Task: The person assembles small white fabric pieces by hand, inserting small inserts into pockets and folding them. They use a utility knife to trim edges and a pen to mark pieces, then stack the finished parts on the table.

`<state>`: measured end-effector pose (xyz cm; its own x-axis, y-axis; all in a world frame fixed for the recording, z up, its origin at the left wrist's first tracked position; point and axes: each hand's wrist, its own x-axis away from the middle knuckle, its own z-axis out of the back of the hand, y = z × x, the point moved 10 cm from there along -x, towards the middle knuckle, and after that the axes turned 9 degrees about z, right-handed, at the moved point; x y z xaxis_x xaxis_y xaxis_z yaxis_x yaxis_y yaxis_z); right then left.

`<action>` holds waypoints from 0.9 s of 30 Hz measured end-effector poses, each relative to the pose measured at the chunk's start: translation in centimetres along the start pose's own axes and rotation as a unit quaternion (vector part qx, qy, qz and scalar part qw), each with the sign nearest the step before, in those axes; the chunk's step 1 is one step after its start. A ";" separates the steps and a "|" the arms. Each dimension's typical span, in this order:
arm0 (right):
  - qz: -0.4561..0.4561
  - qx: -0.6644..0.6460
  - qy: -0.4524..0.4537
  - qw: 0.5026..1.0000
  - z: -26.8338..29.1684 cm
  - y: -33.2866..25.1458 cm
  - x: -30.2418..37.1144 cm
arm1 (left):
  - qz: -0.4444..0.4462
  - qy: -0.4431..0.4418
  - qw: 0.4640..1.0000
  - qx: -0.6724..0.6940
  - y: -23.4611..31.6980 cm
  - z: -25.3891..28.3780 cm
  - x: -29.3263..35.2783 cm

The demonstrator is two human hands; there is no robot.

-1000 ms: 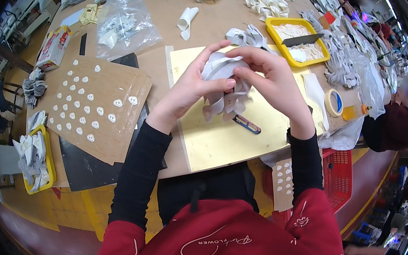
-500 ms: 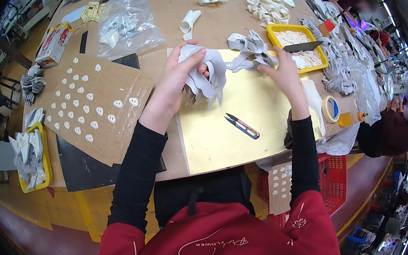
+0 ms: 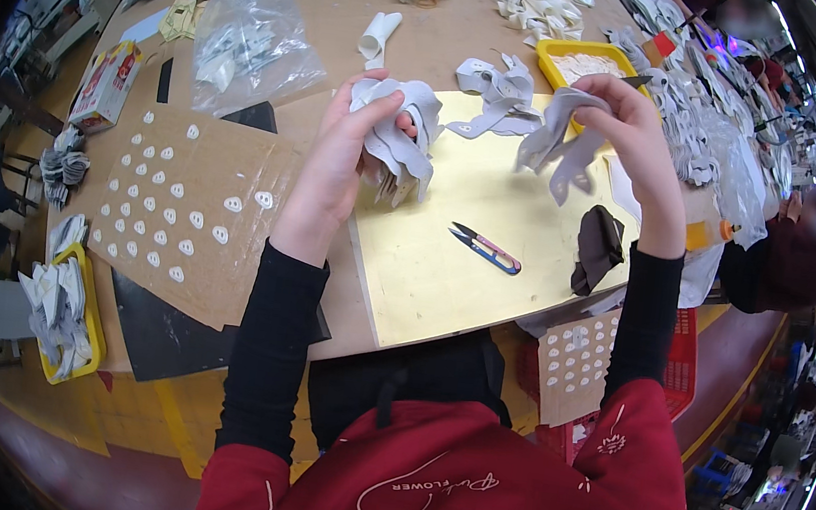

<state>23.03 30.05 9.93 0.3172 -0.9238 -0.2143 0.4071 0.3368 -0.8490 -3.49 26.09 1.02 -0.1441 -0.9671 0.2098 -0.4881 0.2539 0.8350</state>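
My left hand [image 3: 346,137] is closed round a bunch of cut grey fabric pieces [image 3: 408,149], which fan out and droop from its fingers. Off to the right, my right hand [image 3: 634,130] pinches a few more grey pieces [image 3: 554,136] by their upper edge, so they dangle above a pale yellow sheet [image 3: 424,292]. Between the two hands, a loose pile of similar grey pieces [image 3: 499,94] rests at the sheet's far edge. A pair of thread snips [image 3: 486,249] lies on the sheet, and a crumpled dark cloth [image 3: 598,251] is at its right side.
On the left, brown cardboard [image 3: 151,256] carries rows of small white pieces. A clear plastic bag [image 3: 295,56] lies beyond it. A yellow tray [image 3: 550,68] of off-white bits is partly behind my right hand. A red crate [image 3: 683,362] stands below the table's right edge.
My right hand has lifted some grey pieces off the far pile and moved right and nearer with them. My left hand still holds its bunch. The dark cloth shows more fully.
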 end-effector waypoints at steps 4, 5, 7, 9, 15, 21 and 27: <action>-0.006 -0.075 -0.112 0.991 -3.4 -4.2 1.5 | -0.009 -0.029 0.999 -0.041 0.3 -1.8 0.7; -0.008 -0.084 -0.141 0.986 -4.7 -5.2 1.8 | -0.012 -0.042 0.997 -0.062 0.3 -2.4 0.9; -0.006 -0.141 -0.214 0.967 -7.2 -6.1 2.1 | -0.029 -0.082 0.993 -0.085 -0.1 -3.5 1.0; -0.006 -0.154 -0.250 0.956 -9.6 -6.5 1.9 | -0.033 -0.145 0.980 -0.132 -0.6 -5.0 1.9; 0.094 -0.053 -0.190 0.976 -11.3 -5.7 -0.9 | -0.010 -0.158 0.982 -0.104 -1.0 -5.2 1.7; 0.087 0.151 -0.010 0.985 -5.1 2.5 -5.9 | -0.016 -0.027 0.999 0.010 0.4 -1.2 0.5; 0.110 0.377 -0.006 0.920 -5.2 8.4 -5.5 | -0.054 0.038 0.998 0.008 1.3 1.6 -0.2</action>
<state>20.24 37.03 1.50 0.4703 -0.8178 -0.3316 0.8091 0.5496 -0.2081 -5.49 26.67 1.27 -0.0253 -0.9873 0.1570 -0.5111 0.1477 0.8467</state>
